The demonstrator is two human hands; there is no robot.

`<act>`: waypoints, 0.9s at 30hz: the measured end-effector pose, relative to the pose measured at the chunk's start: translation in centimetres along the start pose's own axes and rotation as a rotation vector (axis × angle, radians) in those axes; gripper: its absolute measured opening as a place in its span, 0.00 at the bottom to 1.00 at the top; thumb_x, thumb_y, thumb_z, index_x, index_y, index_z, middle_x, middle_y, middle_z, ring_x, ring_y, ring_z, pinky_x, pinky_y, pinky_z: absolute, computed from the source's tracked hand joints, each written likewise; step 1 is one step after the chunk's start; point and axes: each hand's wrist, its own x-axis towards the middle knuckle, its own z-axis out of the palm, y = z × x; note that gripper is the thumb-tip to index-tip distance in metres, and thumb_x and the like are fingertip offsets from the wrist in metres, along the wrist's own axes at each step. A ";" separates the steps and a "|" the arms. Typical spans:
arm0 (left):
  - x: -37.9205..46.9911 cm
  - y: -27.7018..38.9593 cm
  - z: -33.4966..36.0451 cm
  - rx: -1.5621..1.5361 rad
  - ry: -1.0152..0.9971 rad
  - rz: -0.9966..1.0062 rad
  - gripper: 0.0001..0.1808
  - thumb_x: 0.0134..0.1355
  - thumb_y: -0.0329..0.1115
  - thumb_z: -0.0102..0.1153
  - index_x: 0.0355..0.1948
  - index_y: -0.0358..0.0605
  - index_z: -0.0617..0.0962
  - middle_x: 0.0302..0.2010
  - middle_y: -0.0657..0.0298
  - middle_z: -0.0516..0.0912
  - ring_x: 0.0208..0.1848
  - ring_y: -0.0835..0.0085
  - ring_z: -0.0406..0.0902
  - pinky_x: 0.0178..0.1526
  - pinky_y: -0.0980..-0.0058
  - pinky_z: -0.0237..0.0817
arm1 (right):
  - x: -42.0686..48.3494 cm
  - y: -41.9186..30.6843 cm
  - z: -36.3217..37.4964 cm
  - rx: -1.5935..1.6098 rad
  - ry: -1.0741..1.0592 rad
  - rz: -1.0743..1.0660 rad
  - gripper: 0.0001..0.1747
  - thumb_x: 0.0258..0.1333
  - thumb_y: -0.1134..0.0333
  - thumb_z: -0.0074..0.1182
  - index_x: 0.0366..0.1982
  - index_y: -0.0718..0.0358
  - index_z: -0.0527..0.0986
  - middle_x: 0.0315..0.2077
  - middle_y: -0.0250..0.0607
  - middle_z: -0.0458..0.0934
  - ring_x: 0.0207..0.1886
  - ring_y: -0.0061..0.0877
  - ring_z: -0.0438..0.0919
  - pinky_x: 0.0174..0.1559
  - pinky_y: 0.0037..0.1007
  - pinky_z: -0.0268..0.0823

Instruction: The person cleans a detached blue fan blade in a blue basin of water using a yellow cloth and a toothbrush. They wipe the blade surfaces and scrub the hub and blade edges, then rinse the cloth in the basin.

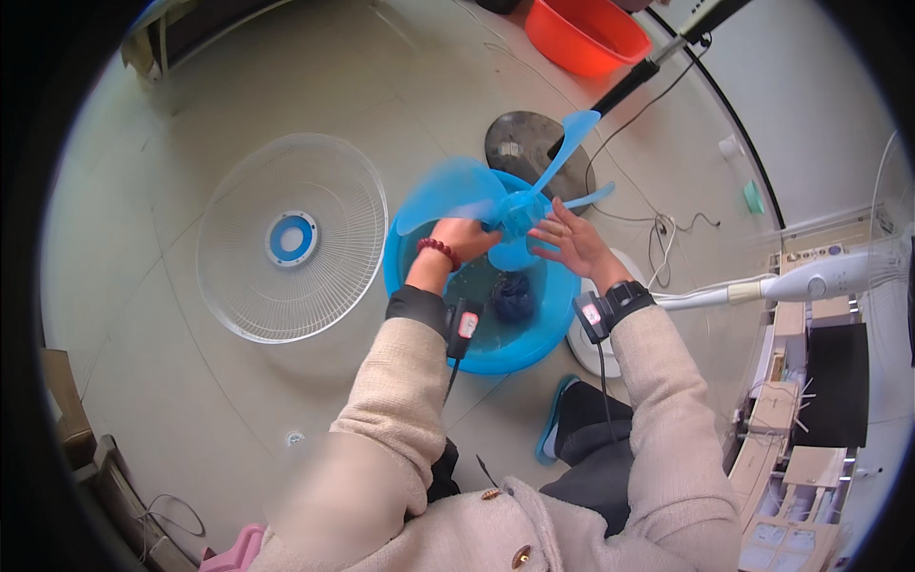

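Note:
A blue plastic fan blade wheel (520, 211) is held over a blue plastic basin (561, 325). My left hand (463, 239) grips it at the root of the wide left blade, which is blurred. My right hand (577, 247) is by the hub with its fingers apart; whether the fingertips touch the plastic is hard to tell. Water (475, 322) stands in the basin, with a wadded dark cloth (513, 299) in it. To the left, a round white fan grille (336, 236) with a blue-ringed centre lies flat on the tiled floor.
A black pole stands on a round dark base (518, 139) behind the basin. On the right, a white fan head (808, 287) on its pole leans over a white base (599, 350). Cables (661, 232) trail across the floor. An orange-red basin (582, 43) sits farther back.

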 end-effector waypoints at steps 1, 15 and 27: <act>0.0 0.2 -0.1 0.011 -0.042 -0.013 0.19 0.52 0.40 0.64 0.43 0.43 0.81 0.42 0.51 0.83 0.43 0.54 0.79 0.45 0.62 0.70 | 0.1 0.3 0.1 0.063 0.041 -0.004 0.45 0.58 0.37 0.52 0.59 0.70 0.58 0.49 0.46 0.74 0.53 0.34 0.73 0.53 0.40 0.68; -1.4 -0.1 6.3 0.455 0.482 -0.110 0.33 0.56 0.50 0.63 0.55 0.35 0.74 0.57 0.47 0.75 0.61 0.52 0.70 0.67 0.54 0.50 | 4.2 6.0 -3.6 0.685 0.177 -0.176 0.14 0.64 0.65 0.49 0.46 0.65 0.67 0.45 0.50 0.76 0.45 0.38 0.78 0.48 0.40 0.74; -12.2 3.7 10.5 -0.836 -0.102 -0.487 0.58 0.54 0.67 0.61 0.73 0.49 0.47 0.73 0.59 0.51 0.75 0.61 0.46 0.68 0.50 0.45 | 4.4 15.1 1.5 0.950 0.295 -0.299 0.21 0.65 0.67 0.50 0.57 0.53 0.62 0.54 0.36 0.72 0.54 0.28 0.72 0.53 0.35 0.69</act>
